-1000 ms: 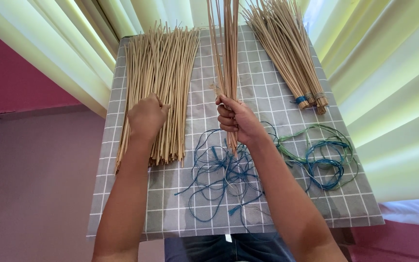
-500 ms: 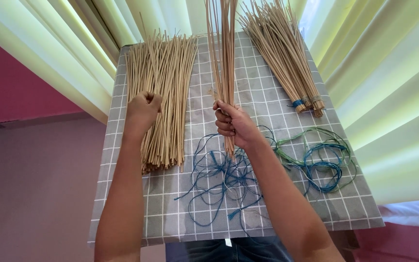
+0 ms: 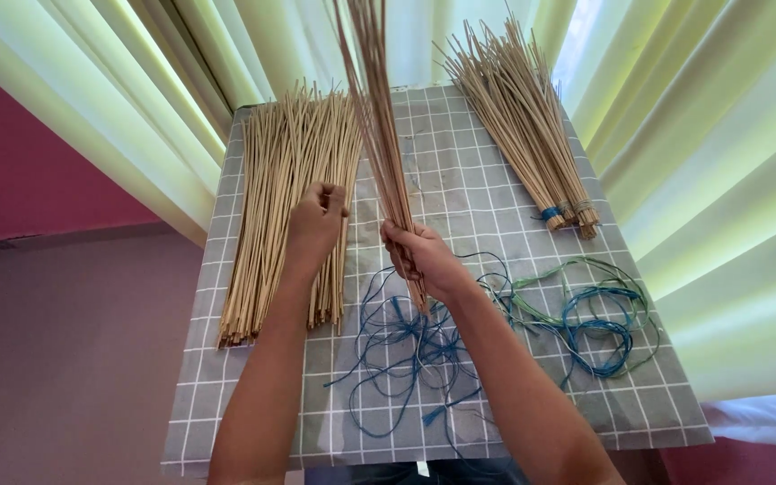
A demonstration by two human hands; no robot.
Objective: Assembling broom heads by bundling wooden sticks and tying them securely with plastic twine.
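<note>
Right hand [image 3: 424, 256] is closed around a thin bunch of sticks [image 3: 379, 117], gripping it near its lower end; the bunch stands nearly upright over the middle of the worktop [image 3: 487, 180], its top running out of view. Lower stick ends poke out below the fist, just above the blue strings [image 3: 406, 350].

Left hand [image 3: 314, 224] is curled into a fist over the loose pile of sticks [image 3: 280, 207] lying along the left edge of the worktop, fingers [image 3: 334, 196] closed on a few sticks at the pile's right side.

Tied stick bundles [image 3: 523, 126] lie at the far right corner, bound with blue bands near their lower ends. Green and blue strings [image 3: 595, 305] are tangled by the right edge. The worktop carries a grey cloth with a white grid. Pale green curtains [image 3: 720, 180] hang behind and on both sides.
</note>
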